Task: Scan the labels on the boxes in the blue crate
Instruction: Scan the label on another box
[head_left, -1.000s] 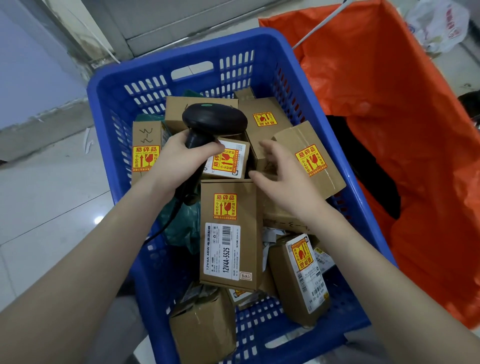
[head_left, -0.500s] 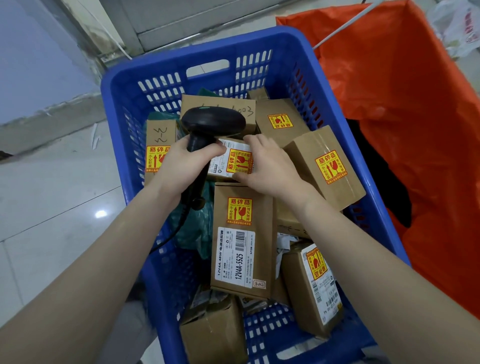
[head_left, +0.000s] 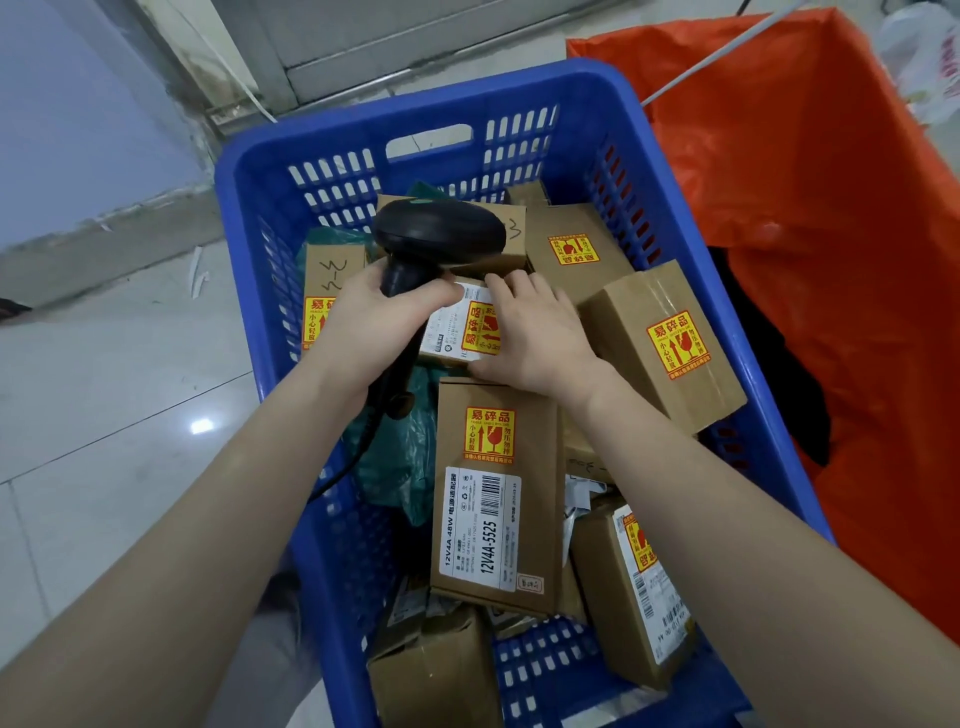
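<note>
A blue slotted crate (head_left: 249, 218) holds several brown cardboard boxes with yellow-and-red fragile stickers. My left hand (head_left: 374, 322) grips the handle of a black barcode scanner (head_left: 441, 236), whose head points at the crate's middle. My right hand (head_left: 535, 332) lies on a small box (head_left: 457, 332) with a white label, thumb under its near edge and fingers over its far edge. Just below it lies a long box (head_left: 496, 499) with a barcode label reading 12V4A-5525.
An orange bag (head_left: 805, 182) hangs open right of the crate, something dark inside. A green plastic parcel (head_left: 400, 462) lies among the boxes at the left. The scanner's cable runs down over the crate's left wall. Pale tiled floor lies to the left.
My right hand has moved left from the tilted box onto the small labelled box and closed around it. The scanner has stayed over the same spot.
</note>
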